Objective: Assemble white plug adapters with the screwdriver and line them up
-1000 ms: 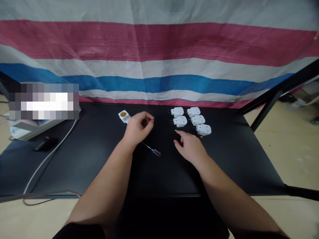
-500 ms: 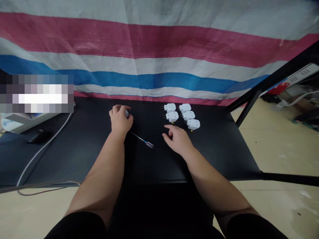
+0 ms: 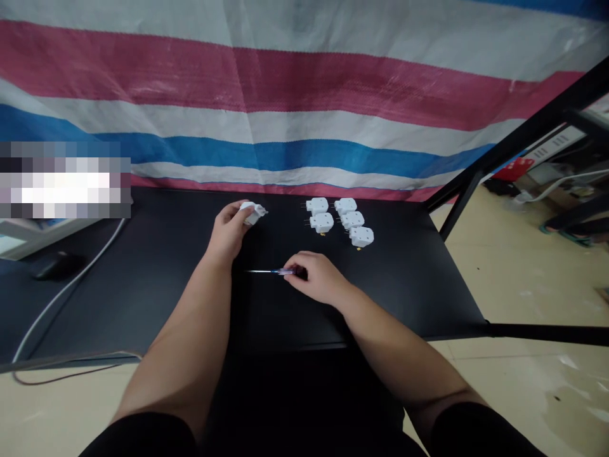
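Your right hand (image 3: 314,273) had its thumb and fingers closed on the handle of the screwdriver (image 3: 279,271), whose shaft pointed left, roughly level with the near-to-far middle of the table (image 3: 409,298); whether the tip had cleared the surface, you could not have told from this view. Your left hand (image 3: 227,230), farther off and to the left, was drawn in around a white plug (image 3: 255,214), thumb on the near side, with the plug's narrower end turned right; the fingers behind it were mostly hidden. The two hands were apart, and the shaft reached toward the left wrist without seeming to touch it. The step in hand looked like taking up the tool while the plug was steadied in the other grip. From there, the next move seemed to call for a firm hold on the plug and a turn of the screwdriver toward it, tip kept clear of your left fingers. To the right, past your right hand, five plugs (image 3: 353,219) stood in two close rows, pins to the left, with small gold pieces (image 3: 358,249) at the near edge of each row. At the far left lay a mouse (image 3: 58,265), beside a pale cable (image 3: 71,293).
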{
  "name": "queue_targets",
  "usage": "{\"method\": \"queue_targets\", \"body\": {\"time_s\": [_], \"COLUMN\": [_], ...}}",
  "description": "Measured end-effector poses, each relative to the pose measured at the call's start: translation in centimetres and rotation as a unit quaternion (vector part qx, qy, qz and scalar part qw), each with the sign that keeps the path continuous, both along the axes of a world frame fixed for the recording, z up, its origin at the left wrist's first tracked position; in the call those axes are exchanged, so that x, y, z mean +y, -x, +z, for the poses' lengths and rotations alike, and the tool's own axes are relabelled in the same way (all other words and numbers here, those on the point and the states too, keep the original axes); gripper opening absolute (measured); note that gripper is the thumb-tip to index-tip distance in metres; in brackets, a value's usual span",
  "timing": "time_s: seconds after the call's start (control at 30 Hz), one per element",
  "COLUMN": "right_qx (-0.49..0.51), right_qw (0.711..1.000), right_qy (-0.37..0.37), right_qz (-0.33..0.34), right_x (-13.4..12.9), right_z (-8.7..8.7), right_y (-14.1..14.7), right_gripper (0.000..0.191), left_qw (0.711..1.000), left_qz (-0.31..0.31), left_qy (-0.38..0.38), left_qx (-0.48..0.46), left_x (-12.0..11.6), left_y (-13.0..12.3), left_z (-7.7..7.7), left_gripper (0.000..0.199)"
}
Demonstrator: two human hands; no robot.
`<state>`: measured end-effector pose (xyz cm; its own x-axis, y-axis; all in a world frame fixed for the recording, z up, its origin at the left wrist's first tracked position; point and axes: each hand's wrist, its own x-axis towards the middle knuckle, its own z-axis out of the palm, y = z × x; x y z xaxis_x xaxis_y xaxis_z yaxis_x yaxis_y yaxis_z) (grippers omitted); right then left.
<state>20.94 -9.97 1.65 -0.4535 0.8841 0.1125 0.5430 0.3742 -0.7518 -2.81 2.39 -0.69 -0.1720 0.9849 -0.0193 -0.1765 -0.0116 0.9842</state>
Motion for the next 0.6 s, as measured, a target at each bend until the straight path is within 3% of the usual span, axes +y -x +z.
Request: {"method": "queue_targets", "body": {"time_s": [0.07, 0.17, 0.3, 0.37, 0.47, 0.6], "right_qx": [0.099, 0.226, 0.317, 0.334, 0.348, 0.352], "right_qw": [0.994, 0.97, 0.947, 0.938, 0.928, 0.924], "right_qy": [0.05, 0.085, 0.006, -0.05, -0.088, -0.118], "right_qz": [-0.004, -0.017, -0.058, -0.079, -0.1, -0.094], "right_x": [0.7, 2.2, 4.6, 5.6, 6.2, 5.6], "right_z": [1.0, 3.2, 6.0, 6.5, 5.6, 2.6], "right_y": [-1.4, -2.7, -2.8, -2.4, -1.8, -1.2], "right_gripper": [0.01, 0.02, 0.031, 0.032, 0.03, 0.025], "left_qw": [0.997, 0.987, 0.957, 0.938, 0.906, 0.883], "left_qz": [-0.058, -0.15, -0.275, -0.312, -0.356, -0.41], "left_qy": [0.013, -0.013, -0.096, -0.133, -0.155, -0.139], "left_qx": [-0.052, -0.058, 0.002, 0.075, 0.167, 0.178], "left_x": [-0.3, -1.0, -2.1, -2.6, -3.4, -3.9], "left_y": [0.1, -0.1, -1.2, -2.0, -2.9, -3.5], "left_z": [0.5, 1.0, 1.1, 1.1, 1.0, 0.7], "left_gripper": [0.042, 0.044, 0.049, 0.046, 0.043, 0.056]}}
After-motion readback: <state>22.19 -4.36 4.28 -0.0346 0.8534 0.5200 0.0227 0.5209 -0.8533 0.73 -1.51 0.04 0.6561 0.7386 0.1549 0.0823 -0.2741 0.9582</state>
